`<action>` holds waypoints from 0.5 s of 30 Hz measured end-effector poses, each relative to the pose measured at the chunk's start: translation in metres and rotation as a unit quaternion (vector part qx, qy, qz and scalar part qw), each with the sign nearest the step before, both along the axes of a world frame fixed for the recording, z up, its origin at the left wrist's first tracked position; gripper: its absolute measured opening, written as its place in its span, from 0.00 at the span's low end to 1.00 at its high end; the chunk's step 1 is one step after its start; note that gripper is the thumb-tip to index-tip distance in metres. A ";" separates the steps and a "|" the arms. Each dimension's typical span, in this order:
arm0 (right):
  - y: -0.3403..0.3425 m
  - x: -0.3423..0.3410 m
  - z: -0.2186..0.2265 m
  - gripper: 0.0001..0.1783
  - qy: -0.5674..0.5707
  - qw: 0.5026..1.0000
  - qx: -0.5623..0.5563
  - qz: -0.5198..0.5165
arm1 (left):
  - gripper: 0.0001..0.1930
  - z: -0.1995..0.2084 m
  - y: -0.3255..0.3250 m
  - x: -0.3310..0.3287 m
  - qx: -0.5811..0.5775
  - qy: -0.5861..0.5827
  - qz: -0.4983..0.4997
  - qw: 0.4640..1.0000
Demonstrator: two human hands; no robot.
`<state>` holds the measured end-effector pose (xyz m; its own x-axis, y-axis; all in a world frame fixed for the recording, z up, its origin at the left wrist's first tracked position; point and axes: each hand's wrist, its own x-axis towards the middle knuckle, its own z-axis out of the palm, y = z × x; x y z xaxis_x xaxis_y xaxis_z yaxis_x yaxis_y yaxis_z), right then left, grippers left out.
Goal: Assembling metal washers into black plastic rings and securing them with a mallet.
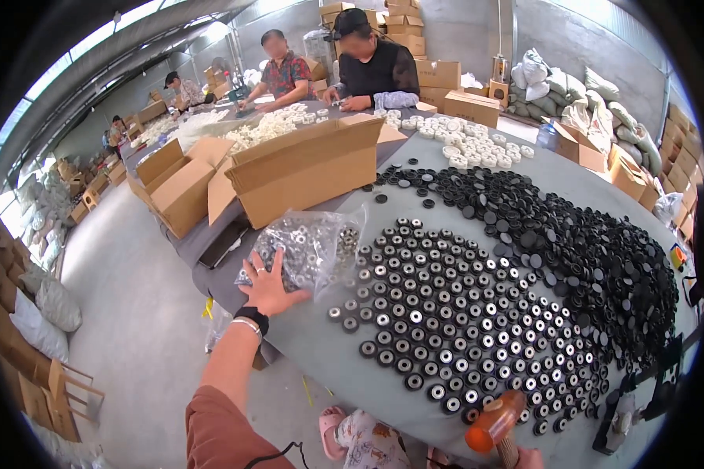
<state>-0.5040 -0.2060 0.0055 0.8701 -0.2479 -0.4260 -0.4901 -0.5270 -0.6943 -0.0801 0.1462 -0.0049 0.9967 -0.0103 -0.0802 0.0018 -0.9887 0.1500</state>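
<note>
My left hand point(271, 286), fingers spread, rests against a clear plastic bag point(326, 248) of small metal ring-shaped parts. The bag lies at the table's left edge. At the lower right, my right hand point(529, 459), partly cut off by the frame edge, grips the handle of a mallet point(496, 420) with an amber-orange head. That head is over the near edge of a wide spread of black wheels point(403, 330) with shiny metal centres. Beyond and to the right of them lies a heap of loose black round pieces point(602, 270).
Open cardboard boxes point(309, 176) stand at the table's left side. White round parts point(477, 144) lie farther back, near a co-worker in black point(379, 66). A black device point(619, 422) sits at the near right edge. Stuffed sacks point(567, 86) line the back wall.
</note>
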 end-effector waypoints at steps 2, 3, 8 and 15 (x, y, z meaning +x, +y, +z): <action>-0.011 -0.002 -0.016 0.19 -0.054 0.995 -0.065 0.049 | 0.59 -0.009 -0.010 0.012 -0.002 -0.019 0.008 1.000; -0.017 -0.006 -0.027 0.16 -0.064 0.986 -0.125 0.094 | 0.58 -0.006 -0.013 0.010 0.006 -0.032 0.018 0.999; -0.007 0.007 -0.024 0.22 0.037 0.998 -0.024 -0.037 | 0.55 0.000 -0.011 -0.008 -0.025 -0.034 0.044 0.998; -0.001 0.007 -0.017 0.18 -0.033 0.999 0.017 -0.040 | 0.19 0.069 0.009 -0.091 -0.402 -0.016 -0.131 0.906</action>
